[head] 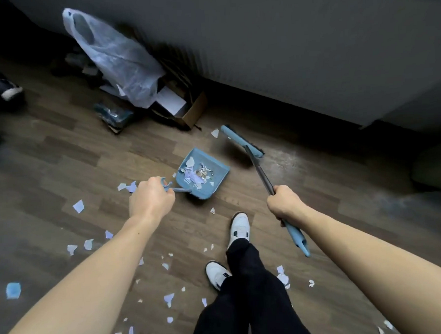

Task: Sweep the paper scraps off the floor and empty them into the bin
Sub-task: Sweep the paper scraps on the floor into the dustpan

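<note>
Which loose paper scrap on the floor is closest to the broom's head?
The white scrap beside the broom head, near the cardboard box; the others lie back around the dustpan and shoes.

Dim, motion-blurred, edges fisheye-warped.

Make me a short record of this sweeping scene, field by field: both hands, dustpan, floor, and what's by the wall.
left hand: grips dustpan handle
right hand: grips broom shaft
dustpan contents: paper scraps, partly filled
floor: many loose scraps not yet swept
by wall: plastic bag, cardboard box
</note>
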